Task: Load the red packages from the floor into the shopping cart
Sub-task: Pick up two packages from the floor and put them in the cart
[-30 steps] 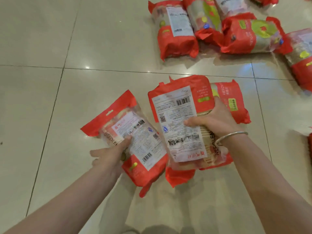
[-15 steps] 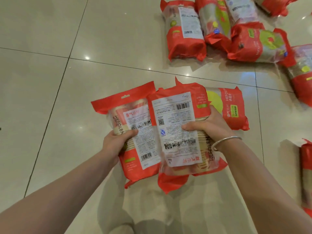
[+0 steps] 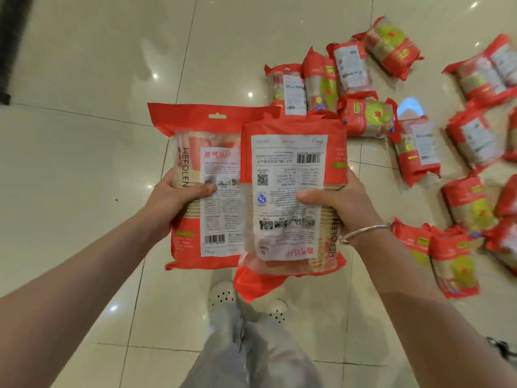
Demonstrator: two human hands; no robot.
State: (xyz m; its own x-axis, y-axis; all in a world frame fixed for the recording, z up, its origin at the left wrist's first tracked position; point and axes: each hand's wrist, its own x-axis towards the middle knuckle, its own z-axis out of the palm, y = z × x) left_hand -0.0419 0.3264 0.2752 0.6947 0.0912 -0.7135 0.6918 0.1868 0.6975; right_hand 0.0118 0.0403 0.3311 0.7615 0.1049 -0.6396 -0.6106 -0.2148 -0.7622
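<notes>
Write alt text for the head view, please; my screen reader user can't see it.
A person's left hand and right hand each grip a red package, the left package partly behind the right package, held above a tiled floor. More red packages lie scattered on the floor to the right.

Glossy beige tile floor (image 3: 84, 169), dark grout lines, ceiling-light glints ahead of and below the hands. Dark blurred object (image 3: 12, 46) far left, ahead of them.
</notes>
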